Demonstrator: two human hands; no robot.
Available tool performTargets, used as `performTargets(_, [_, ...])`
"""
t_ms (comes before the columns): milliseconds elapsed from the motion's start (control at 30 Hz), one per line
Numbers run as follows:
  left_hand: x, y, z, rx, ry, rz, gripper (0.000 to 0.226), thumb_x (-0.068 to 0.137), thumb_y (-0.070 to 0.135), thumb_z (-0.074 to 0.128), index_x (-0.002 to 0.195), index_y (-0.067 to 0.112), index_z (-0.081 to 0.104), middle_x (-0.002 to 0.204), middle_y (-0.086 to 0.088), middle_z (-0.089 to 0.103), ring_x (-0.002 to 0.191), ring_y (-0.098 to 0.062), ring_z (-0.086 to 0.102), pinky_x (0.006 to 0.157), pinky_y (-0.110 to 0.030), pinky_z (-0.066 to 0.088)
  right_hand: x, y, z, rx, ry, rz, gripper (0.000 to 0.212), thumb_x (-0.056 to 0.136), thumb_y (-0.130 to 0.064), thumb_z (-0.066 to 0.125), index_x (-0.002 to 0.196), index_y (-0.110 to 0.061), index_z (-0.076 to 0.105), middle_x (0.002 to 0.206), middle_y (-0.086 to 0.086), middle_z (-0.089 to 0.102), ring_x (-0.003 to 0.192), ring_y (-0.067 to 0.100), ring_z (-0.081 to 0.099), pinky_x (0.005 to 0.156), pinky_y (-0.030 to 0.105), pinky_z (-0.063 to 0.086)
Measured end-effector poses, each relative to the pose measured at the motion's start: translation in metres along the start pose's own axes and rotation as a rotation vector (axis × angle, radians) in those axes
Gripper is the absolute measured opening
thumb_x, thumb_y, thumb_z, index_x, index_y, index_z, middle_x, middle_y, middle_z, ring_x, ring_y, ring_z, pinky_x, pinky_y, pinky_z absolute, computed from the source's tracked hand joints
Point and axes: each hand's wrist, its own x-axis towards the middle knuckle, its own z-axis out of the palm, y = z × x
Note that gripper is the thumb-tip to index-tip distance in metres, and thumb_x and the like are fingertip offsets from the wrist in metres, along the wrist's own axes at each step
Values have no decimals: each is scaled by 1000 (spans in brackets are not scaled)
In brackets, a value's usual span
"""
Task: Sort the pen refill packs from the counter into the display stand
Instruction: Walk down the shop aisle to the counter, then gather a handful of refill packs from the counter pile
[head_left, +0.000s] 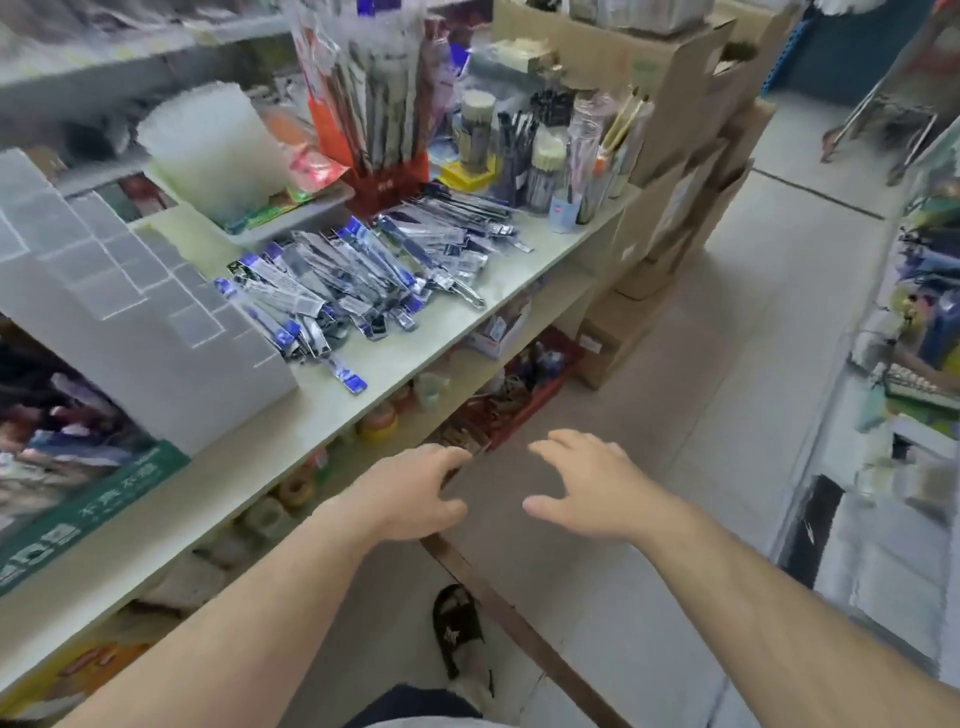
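Observation:
A heap of blue-and-silver pen refill packs (363, 270) lies on the pale counter (332, 410). One single pack (347, 375) lies apart near the counter's front edge. A stepped clear plastic display stand (119, 291) with several square compartments stands at the left of the heap. My left hand (410, 493) and my right hand (592, 488) hover in front of the counter, over the floor, with relaxed fingers and nothing in them. Both are well short of the packs.
Behind the heap stand a red rack of hanging packs (374, 104) and cups of pens (545, 161). Cardboard boxes (685, 156) are stacked at the counter's right end. Shelves of goods run below the counter. A shelf unit (914, 364) lines the aisle's right side.

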Motion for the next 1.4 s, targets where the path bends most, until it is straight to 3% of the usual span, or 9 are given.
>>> performTargets(267, [114, -50, -68, -142, 135, -47, 58, 93, 36, 53, 148, 29, 38, 148, 4, 45, 134, -18, 44, 108, -34, 39, 147, 5, -76, -101, -11, -96, 75, 93, -58, 51, 156, -27, 25, 161, 0, 28, 146, 21, 27, 117, 41, 24])
performTargets(600, [143, -105, -114, -266, 238, -270, 61, 93, 39, 54, 150, 30, 34, 152, 6, 37, 137, -16, 38, 111, -34, 35, 281, -22, -123, -159, -55, -380, 77, 91, -58, 53, 156, -28, 22, 162, 1, 21, 147, 22, 21, 119, 41, 19])
performTargets(867, [181, -120, -144, -352, 402, -578, 71, 89, 41, 60, 152, 30, 30, 160, 0, 21, 148, -20, 21, 118, -37, 26, 383, -27, -164, -258, -143, -639, 86, 89, -68, 49, 157, -32, 12, 165, 1, 4, 151, 21, 4, 122, 42, 5])
performTargets(1000, [204, -125, -157, -314, 414, -765, 85, 85, 48, 63, 155, 29, 19, 162, -2, 13, 150, -21, 11, 122, -44, 13, 424, -24, -181, -306, -175, -715, 94, 85, -74, 48, 158, -32, 5, 166, -1, 0, 152, 22, 1, 123, 45, 4])
performTargets(1100, [215, -128, -165, -314, 399, -883, 89, 83, 52, 63, 154, 30, 15, 162, -4, 7, 150, -23, 5, 122, -48, 8, 444, -26, -182, -346, -166, -737, 99, 78, -81, 38, 158, -33, 4, 166, 3, 1, 152, 25, -1, 123, 48, 4])
performTargets(1233, [211, -140, -171, -340, 412, -1040, 90, 83, 55, 63, 154, 29, 15, 163, -5, 7, 150, -26, 7, 121, -44, 6, 451, -37, -183, -368, -98, -692, 82, 88, -70, 46, 155, -30, 20, 163, 3, 15, 150, 25, 12, 121, 45, 13])
performTargets(1333, [205, -154, -168, -358, 395, -1144, 93, 83, 58, 60, 156, 27, 10, 164, -8, 5, 151, -27, 3, 121, -45, 7, 453, -49, -184, -390, 16, -577, 79, 89, -69, 44, 151, -23, 29, 160, 4, 25, 145, 25, 24, 117, 45, 25])
performTargets(1400, [204, -164, -166, -377, 390, -1178, 99, 81, 63, 59, 156, 26, 7, 164, -11, 3, 152, -29, 1, 120, -48, 8, 454, -56, -184, -386, 29, -459, 90, 84, -76, 43, 152, -19, 27, 160, 9, 24, 146, 29, 23, 116, 48, 27])
